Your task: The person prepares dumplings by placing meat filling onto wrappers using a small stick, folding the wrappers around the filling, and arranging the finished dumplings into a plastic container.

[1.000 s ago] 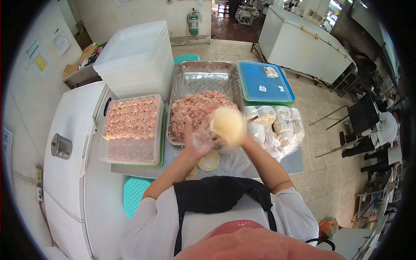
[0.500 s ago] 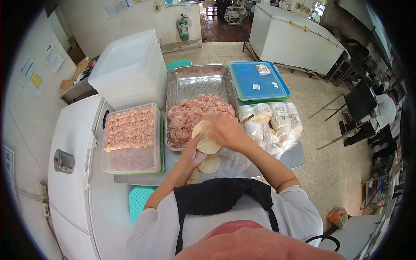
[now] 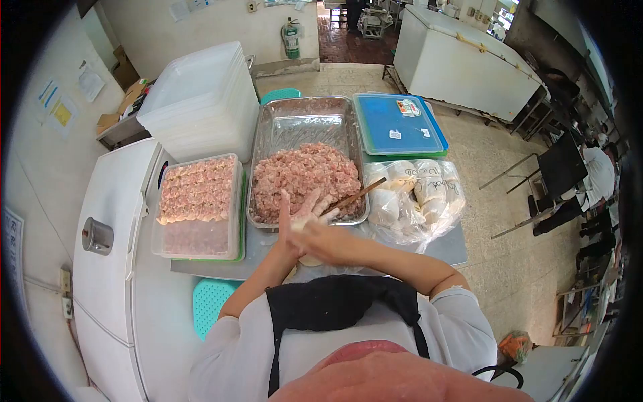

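Observation:
My left hand (image 3: 292,224) has its fingers stretched out and spread at the near edge of the metal pan (image 3: 301,125). Across its palm lies my right hand (image 3: 323,239), its fingers curled; what they hold, if anything, is hidden. Ground meat (image 3: 305,175) fills the near part of the pan, and a wooden stick (image 3: 357,194) leans over the pan's right rim. Below my hands, a pale round wrapper (image 3: 309,260) shows in part on the table.
A plastic box (image 3: 199,239) with rows of filled pieces stands left, before stacked clear boxes (image 3: 194,100). Right are blue lids (image 3: 395,124) and a plastic bag (image 3: 418,197) of pale rounds. Seated people (image 3: 595,175) are at far right.
The pale rounds held up between my hands are no longer visible. My right hand has moved down and left onto my left hand, whose fingers have spread. The stick now shows more fully.

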The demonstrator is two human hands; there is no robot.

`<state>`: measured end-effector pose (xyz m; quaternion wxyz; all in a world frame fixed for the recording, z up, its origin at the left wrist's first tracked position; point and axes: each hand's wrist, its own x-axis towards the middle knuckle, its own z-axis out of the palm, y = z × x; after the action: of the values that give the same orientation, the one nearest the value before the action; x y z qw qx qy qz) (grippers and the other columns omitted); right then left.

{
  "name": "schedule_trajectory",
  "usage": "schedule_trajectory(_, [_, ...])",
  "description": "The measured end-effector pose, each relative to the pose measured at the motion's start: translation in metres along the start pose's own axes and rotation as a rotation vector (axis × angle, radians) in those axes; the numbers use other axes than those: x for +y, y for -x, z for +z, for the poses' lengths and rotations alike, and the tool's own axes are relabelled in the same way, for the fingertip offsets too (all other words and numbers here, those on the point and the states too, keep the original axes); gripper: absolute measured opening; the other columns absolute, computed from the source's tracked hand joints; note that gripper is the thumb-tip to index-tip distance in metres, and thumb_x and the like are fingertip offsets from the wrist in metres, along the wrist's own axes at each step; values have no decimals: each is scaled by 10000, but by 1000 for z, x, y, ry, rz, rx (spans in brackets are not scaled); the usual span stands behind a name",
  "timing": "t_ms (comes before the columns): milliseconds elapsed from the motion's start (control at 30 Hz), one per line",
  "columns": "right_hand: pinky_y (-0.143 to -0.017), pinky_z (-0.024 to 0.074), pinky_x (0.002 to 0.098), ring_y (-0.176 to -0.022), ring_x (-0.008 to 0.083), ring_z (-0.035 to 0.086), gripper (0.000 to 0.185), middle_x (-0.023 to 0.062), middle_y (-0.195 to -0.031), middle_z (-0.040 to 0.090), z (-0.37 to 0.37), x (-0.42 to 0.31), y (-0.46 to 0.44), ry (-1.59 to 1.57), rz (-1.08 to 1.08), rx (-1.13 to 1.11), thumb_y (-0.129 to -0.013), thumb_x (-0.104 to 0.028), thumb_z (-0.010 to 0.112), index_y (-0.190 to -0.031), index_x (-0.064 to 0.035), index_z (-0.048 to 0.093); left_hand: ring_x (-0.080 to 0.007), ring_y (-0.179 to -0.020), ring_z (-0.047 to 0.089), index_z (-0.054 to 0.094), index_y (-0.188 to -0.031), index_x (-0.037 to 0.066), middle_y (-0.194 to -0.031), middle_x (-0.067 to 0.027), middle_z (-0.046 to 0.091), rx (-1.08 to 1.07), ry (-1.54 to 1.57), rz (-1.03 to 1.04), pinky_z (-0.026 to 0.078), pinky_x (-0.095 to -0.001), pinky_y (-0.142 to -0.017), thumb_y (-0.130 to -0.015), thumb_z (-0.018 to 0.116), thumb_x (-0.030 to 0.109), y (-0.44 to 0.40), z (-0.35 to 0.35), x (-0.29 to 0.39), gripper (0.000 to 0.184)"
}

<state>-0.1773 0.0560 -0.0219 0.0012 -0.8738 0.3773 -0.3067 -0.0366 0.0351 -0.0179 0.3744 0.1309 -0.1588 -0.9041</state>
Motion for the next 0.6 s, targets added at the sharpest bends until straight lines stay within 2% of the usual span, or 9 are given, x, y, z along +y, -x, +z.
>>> schedule_trajectory(67, [-719,511,425,-805,322,661,293,205,-799,630,-28,-12,-9,-600,131,-384,-864,-219,521,-1126,-105,584,-381,-1350,323,209,-1482,92,-1491,-165,301,-47,-41,7,275,-524,-1101,-800,287,821,2,10,-3,1001])
schedule_trajectory(133, [-732,511,439,-854,330,661,349,183,-897,664,-41,37,-16,-502,511,-386,-851,-307,571,-1164,-155,583,-360,-1356,327,191,-1488,83,-1511,-157,275,12,-88,3,264,-578,-1087,-765,317,847,7,10,-11,1060])
schedule_trajectory(167, [-732,511,439,-854,330,661,349,183,-897,664,-48,49,-23,-504,511,-397,-851,-307,571,-1164,-155,583,-360,-1356,327,191,-1488,83,-1511,-157,275,17,-79,7,264,-578,-1087,-765,317,847,5,15,-14,1060])
schedule_trajectory(233, [-651,517,449,-736,324,671,458,136,-820,684,-59,59,-30,164,400,-704,-797,-372,638,-1208,-182,572,-360,-1367,306,156,-1493,75,-1519,-159,255,-108,16,-40,236,-618,-1081,-741,316,867,0,26,-18,1104])
schedule_trajectory(267, [-620,520,434,-704,329,675,496,116,-856,692,-52,50,-13,57,400,-394,-732,-354,686,-1176,-165,569,-370,-1369,291,161,-1492,75,-1519,-163,249,-62,72,-27,224,-616,-1087,-742,320,866,-2,23,-23,1101])
schedule_trajectory(367, [-658,523,429,-805,345,669,514,150,-946,679,-31,3,7,-59,342,-527,-771,-317,666,-1253,-208,526,-390,-1370,278,172,-1492,83,-1524,-161,237,-78,340,-78,216,-635,-1080,-736,330,868,-5,4,-36,1102])
schedule_trajectory(433, [-750,514,437,-929,367,635,470,191,-1051,640,-26,-1,19,-481,79,-308,-825,-276,621,-1272,-180,511,-389,-1359,303,193,-1489,94,-1515,-160,257,-15,134,-7,242,-624,-1075,-745,332,860,-4,-1,-42,1077])
schedule_trajectory(467, [-858,472,476,-1017,388,589,441,223,-1117,593,-30,22,12,-782,321,-464,-853,-224,590,-1281,-163,503,-385,-1351,321,207,-1486,96,-1506,-157,276,77,114,45,259,-614,-1073,-752,329,855,-4,-3,-42,1063])
schedule_trajectory(600, [-910,433,510,-999,415,587,445,240,-1088,591,-34,81,13,-486,313,-318,-835,-167,596,-1269,-129,502,-375,-1330,362,242,-1474,88,-1479,-145,332,47,69,102,296,-589,-1067,-771,329,838,-6,8,-43,1031])
